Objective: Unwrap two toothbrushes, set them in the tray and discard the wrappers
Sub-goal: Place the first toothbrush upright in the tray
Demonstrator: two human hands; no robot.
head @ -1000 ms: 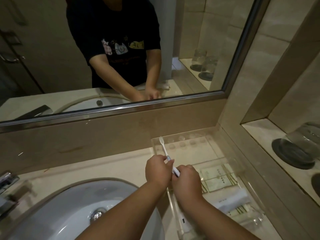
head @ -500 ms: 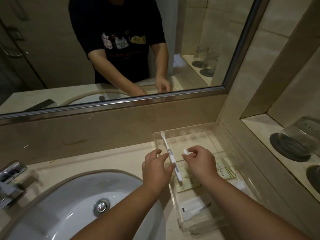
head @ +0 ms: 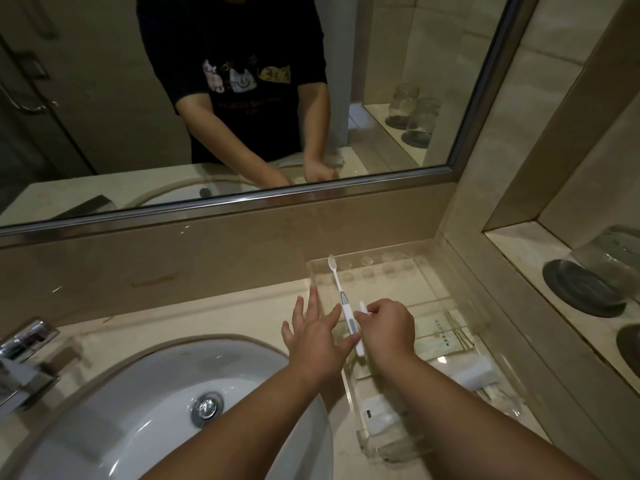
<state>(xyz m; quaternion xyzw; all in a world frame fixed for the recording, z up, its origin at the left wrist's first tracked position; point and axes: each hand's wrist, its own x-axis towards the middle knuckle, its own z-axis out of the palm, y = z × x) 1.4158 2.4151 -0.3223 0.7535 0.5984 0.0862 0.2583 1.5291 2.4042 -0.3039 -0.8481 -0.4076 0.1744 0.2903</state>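
Observation:
An unwrapped white toothbrush (head: 341, 292) with a grey grip lies along the left rim of the clear acrylic tray (head: 426, 268), its head pointing at the wall. My left hand (head: 317, 336) hovers just left of it with fingers spread; the thumb tip touches the handle's lower part. My right hand (head: 389, 327) sits right of the handle, over the tray. Its fingers pinch a small white piece (head: 362, 306) that looks like wrapper. Whether the right hand also touches the brush is hidden.
Flat printed packets (head: 441, 336) and white wrapped items (head: 472, 374) lie in the tray. A white basin (head: 138, 410) with a metal drain fills the lower left, and a chrome tap (head: 24, 355) stands at its left. An upturned glass (head: 606, 268) rests in the wall niche at right.
Both hands were closed around the toothbrush handle. The left hand has let go and spread its fingers; the right hand now pinches a small white piece beside the brush lying on the tray.

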